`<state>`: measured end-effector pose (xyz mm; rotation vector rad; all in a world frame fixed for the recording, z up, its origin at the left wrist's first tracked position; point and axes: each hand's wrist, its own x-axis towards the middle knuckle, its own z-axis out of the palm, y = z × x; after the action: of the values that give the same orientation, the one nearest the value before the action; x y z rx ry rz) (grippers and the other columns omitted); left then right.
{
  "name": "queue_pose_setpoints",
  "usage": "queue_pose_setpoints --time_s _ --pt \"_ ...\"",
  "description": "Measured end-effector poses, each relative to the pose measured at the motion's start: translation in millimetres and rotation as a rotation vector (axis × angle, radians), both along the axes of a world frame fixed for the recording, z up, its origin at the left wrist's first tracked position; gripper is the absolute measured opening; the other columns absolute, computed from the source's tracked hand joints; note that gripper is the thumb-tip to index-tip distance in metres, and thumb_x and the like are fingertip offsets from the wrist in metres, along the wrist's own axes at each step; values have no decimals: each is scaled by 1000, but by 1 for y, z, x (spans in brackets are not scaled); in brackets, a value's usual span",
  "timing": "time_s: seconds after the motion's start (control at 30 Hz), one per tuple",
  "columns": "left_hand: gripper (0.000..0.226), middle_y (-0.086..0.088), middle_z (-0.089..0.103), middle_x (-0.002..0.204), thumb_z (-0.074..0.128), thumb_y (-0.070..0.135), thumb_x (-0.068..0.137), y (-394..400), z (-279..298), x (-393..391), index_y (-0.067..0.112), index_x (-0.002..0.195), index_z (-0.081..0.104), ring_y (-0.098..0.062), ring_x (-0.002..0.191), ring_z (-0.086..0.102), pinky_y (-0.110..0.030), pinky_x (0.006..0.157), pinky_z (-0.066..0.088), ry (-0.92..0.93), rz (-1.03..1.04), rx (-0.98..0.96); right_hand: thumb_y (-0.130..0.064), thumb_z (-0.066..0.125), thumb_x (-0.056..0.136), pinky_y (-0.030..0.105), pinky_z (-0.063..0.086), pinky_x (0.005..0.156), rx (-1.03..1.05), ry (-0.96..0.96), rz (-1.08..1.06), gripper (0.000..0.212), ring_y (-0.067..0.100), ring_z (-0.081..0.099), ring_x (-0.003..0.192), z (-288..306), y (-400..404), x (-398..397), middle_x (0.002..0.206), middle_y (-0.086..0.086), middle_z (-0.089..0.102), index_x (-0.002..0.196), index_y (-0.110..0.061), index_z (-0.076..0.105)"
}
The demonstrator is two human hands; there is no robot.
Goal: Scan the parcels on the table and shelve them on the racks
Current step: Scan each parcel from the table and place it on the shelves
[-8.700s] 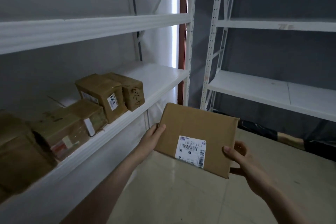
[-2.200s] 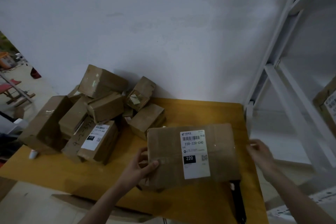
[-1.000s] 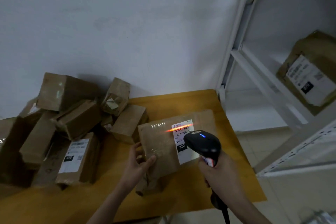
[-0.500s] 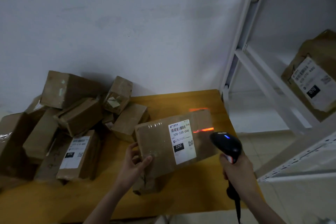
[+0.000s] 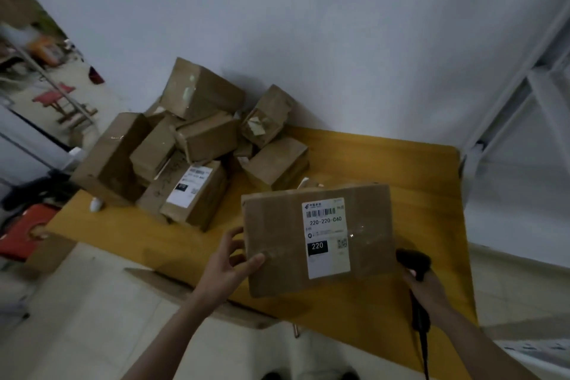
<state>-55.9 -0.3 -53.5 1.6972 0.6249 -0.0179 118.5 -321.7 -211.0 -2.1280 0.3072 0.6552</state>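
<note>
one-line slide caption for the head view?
Left hand holds labelled parcel above yellow table; right hand grips scanner.

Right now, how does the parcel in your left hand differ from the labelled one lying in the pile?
The held parcel is up off the yellow table, in the grip of the left hand; the pile parcel rests on the table against other boxes. The held parcel is wider and flatter. Its label reads 220; the pile parcel's black tag reads 010. Both are brown cardboard with white shipping labels facing up.
</note>
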Motion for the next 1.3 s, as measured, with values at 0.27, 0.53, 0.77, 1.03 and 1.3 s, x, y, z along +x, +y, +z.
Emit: queue_pose_setpoints --time_s 0.27,0.53,0.77,1.03,1.3 --pt "96 12 54 119 76 80 34 -7 20 -25 52 117 38 -12 102 62 -27 71 57 18 -3 -60 -48 62 86 50 42 94 -213 -488 -19 71 40 42 120 69 1 -13 133 22 41 133 0 40" --pt "103 10 57 117 80 76 24 -29 35 -80 51 115 40 -8 94 67 -23 65 56 -24 -185 -159 -73 66 64 28 48 83 516 -287 112 89 5 51 113 195 -16 -130 129 -21 45 140 -56 23" --pt "90 12 58 123 77 76 39 -70 43 -123 51 120 45 -10 106 62 -20 71 56 -87 -440 -146 -54 81 52 24 56 67 701 -253 -232 70 19 70 95 210 -88 -257 106 2 72 112 -24 61" --pt "74 16 22 150 58 52 84 -227 44 -116 40 146 21 -3 137 25 -12 105 29 -315 -683 258 -50 84 56 24 50 66 425 -577 -677 71 16 64 92 225 -173 -375 104 1 64 111 -18 52" --pt "66 25 18 147 51 52 90 -462 58 -138 47 144 12 2 137 24 -16 106 27 -452 -1146 179 -23 81 72 37 55 77 251 -745 -1015 45 10 62 92 226 -287 -427 100 -10 62 97 -38 46"
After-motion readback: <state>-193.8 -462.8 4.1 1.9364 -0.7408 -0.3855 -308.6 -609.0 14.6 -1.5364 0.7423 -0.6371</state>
